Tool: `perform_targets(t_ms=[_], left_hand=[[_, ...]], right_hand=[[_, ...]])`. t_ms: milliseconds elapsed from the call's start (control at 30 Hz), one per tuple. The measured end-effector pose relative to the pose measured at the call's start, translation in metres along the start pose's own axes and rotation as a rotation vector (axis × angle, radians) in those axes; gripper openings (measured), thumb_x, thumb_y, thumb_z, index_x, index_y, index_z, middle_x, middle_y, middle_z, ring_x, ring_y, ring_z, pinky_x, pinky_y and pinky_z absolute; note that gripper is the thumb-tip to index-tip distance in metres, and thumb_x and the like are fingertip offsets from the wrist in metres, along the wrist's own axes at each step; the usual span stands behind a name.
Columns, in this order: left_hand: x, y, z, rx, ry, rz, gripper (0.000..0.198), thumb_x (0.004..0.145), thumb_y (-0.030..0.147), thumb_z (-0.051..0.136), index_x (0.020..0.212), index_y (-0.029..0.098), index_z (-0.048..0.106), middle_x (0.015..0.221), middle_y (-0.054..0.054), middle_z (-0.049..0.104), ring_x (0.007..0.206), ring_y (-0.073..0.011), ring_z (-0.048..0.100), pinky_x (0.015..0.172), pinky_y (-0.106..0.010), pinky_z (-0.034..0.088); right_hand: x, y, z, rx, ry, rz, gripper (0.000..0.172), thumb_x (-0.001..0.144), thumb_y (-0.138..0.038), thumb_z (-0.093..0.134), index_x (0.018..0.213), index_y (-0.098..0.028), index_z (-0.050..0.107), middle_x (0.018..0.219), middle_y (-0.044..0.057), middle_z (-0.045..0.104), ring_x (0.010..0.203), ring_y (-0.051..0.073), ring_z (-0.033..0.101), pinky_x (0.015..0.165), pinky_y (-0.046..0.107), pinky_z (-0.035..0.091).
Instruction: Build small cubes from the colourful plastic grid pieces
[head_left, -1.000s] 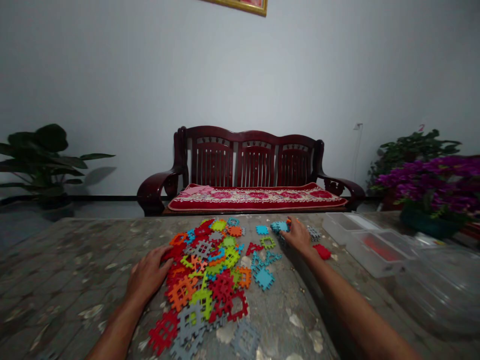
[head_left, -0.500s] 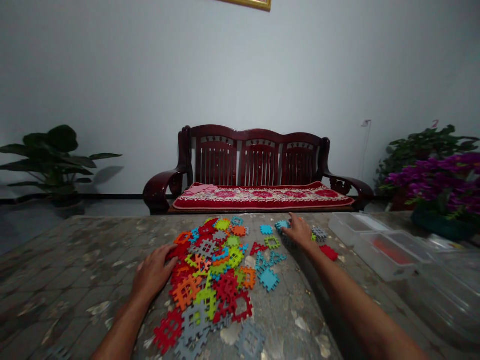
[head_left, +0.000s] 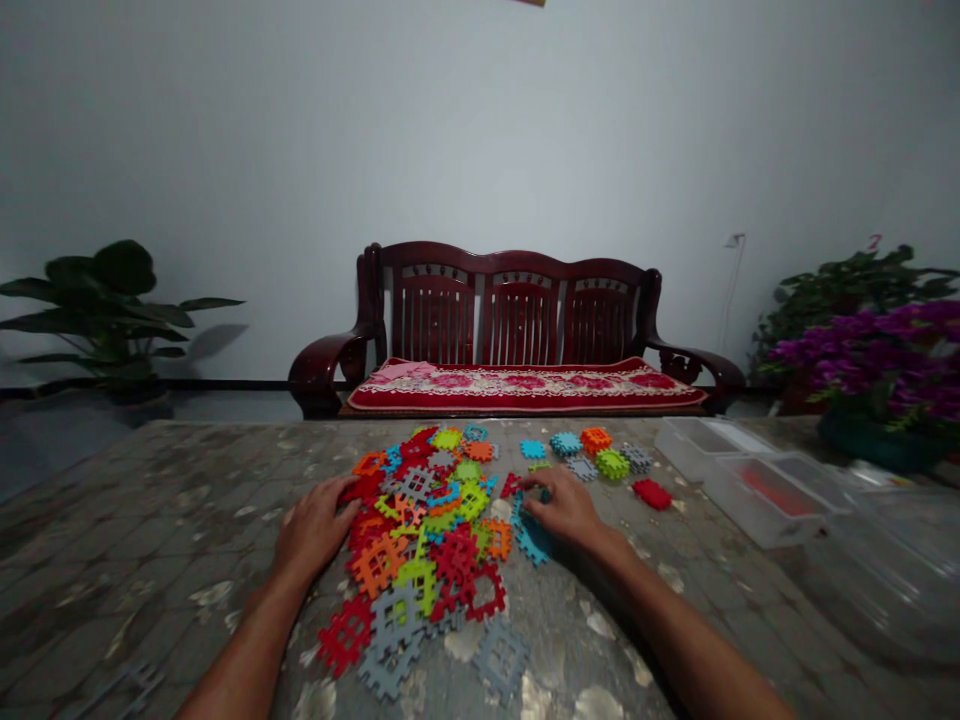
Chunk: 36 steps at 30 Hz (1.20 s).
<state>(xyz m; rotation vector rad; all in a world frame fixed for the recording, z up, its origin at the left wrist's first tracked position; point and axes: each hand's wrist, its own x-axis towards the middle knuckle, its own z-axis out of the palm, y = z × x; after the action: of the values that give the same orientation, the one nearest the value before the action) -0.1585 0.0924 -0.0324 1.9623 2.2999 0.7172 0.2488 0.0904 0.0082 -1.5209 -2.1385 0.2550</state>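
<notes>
My left hand (head_left: 313,525) rests at the left edge of a heap of flat, notched interlocking tiles (head_left: 415,484). Its fingers are apart, and their tips touch red tiles. My right hand (head_left: 564,507) is over the blue tiles (head_left: 531,540) right of the heap, thumb and fingers curved with a gap between them. It partly covers those tiles and the green tile (head_left: 538,466) behind. Whether its fingertips touch a tile, I cannot tell. The heap mixes red, orange, green, grey and blue tiles, some with window-like openings.
Behind my right hand stand small stacks of blue (head_left: 565,444), orange (head_left: 596,440), green (head_left: 613,464) and grey tiles (head_left: 636,458), plus a red stack (head_left: 652,493). Clear plastic boxes (head_left: 765,500) and a purple flower pot (head_left: 877,440) are at the right. A wooden bench (head_left: 517,270) stands beyond the table.
My right hand has moved from the blue stack at the back toward me and left, over the loose blue tiles. My left hand stays by the heap.
</notes>
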Motion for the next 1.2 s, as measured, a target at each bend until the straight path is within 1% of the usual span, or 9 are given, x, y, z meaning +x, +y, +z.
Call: perform_targets(t_ms=[100,200,300,533,667,800,933,1033,1200], left_hand=[[0.000,0.001,-0.001,0.000,-0.013,0.001,0.045,0.096,0.037,0.048,0.132,0.024,0.070,0.144,-0.010,0.068,0.130,-0.0302,0.063,0.110,-0.049,0.050],[0.001,0.001,-0.002,0.017,-0.022,-0.007,0.045,0.097,0.038,0.046,0.134,0.025,0.069,0.145,-0.009,0.067,0.132,-0.0291,0.063,0.110,-0.047,0.049],[0.001,-0.001,-0.001,0.028,-0.021,-0.007,0.046,0.097,0.038,0.047,0.135,0.025,0.069,0.145,-0.009,0.067,0.131,-0.0283,0.063,0.110,-0.045,0.049],[0.002,-0.006,0.005,-0.006,0.009,0.009,0.044,0.096,0.038,0.049,0.132,0.025,0.070,0.143,-0.008,0.068,0.130,-0.0283,0.064,0.111,-0.044,0.049],[0.004,-0.007,0.006,-0.013,0.003,0.017,0.045,0.096,0.038,0.049,0.132,0.022,0.070,0.142,-0.010,0.069,0.129,-0.0291,0.064,0.112,-0.046,0.048],[0.004,-0.007,0.004,-0.003,-0.017,0.017,0.045,0.096,0.038,0.048,0.133,0.023,0.070,0.143,-0.010,0.069,0.131,-0.0283,0.063,0.112,-0.045,0.048],[0.003,-0.004,0.002,0.017,-0.026,-0.003,0.046,0.097,0.038,0.047,0.134,0.025,0.069,0.145,-0.009,0.067,0.132,-0.0281,0.063,0.110,-0.045,0.049],[0.002,-0.004,0.004,0.018,-0.015,0.004,0.045,0.096,0.038,0.048,0.134,0.025,0.069,0.145,-0.008,0.067,0.130,-0.0279,0.063,0.111,-0.045,0.049],[0.002,-0.006,0.005,0.010,-0.003,0.004,0.045,0.096,0.038,0.049,0.133,0.025,0.070,0.143,-0.008,0.068,0.130,-0.0291,0.063,0.110,-0.047,0.049]], right_hand=[[-0.009,-0.016,-0.002,0.016,-0.083,-0.111,0.038,0.079,-0.033,0.076,0.117,-0.028,0.080,0.120,0.004,0.077,0.116,0.028,0.064,0.105,0.040,0.045],[-0.017,-0.028,-0.003,-0.021,-0.152,-0.171,0.056,0.074,-0.046,0.083,0.126,-0.027,0.076,0.124,0.007,0.074,0.117,0.031,0.060,0.107,0.044,0.042],[-0.022,-0.038,-0.002,-0.036,-0.199,-0.187,0.072,0.071,-0.048,0.086,0.138,-0.027,0.070,0.125,0.009,0.073,0.117,0.032,0.058,0.107,0.046,0.040],[-0.026,-0.048,-0.001,-0.019,-0.187,-0.161,0.066,0.076,-0.032,0.078,0.141,-0.028,0.067,0.122,0.009,0.074,0.114,0.031,0.058,0.105,0.046,0.041],[-0.026,-0.041,0.004,0.037,-0.131,-0.097,0.061,0.078,-0.026,0.074,0.140,-0.028,0.069,0.121,0.008,0.075,0.113,0.028,0.061,0.105,0.043,0.043],[-0.023,-0.029,0.010,0.125,-0.027,-0.045,0.031,0.086,-0.024,0.066,0.114,-0.027,0.080,0.111,0.005,0.079,0.108,0.025,0.067,0.098,0.037,0.048],[-0.016,-0.013,0.011,0.258,0.138,-0.004,0.022,0.086,-0.021,0.062,0.097,-0.024,0.081,0.100,0.005,0.080,0.098,0.024,0.070,0.091,0.036,0.053],[-0.014,0.000,0.010,0.347,0.232,-0.018,0.026,0.082,-0.017,0.058,0.095,-0.023,0.080,0.101,0.006,0.080,0.098,0.024,0.072,0.093,0.037,0.054],[-0.014,0.021,0.007,0.254,0.211,0.082,0.057,0.064,-0.004,0.049,0.108,-0.025,0.078,0.114,0.003,0.080,0.102,0.022,0.072,0.097,0.036,0.054]])
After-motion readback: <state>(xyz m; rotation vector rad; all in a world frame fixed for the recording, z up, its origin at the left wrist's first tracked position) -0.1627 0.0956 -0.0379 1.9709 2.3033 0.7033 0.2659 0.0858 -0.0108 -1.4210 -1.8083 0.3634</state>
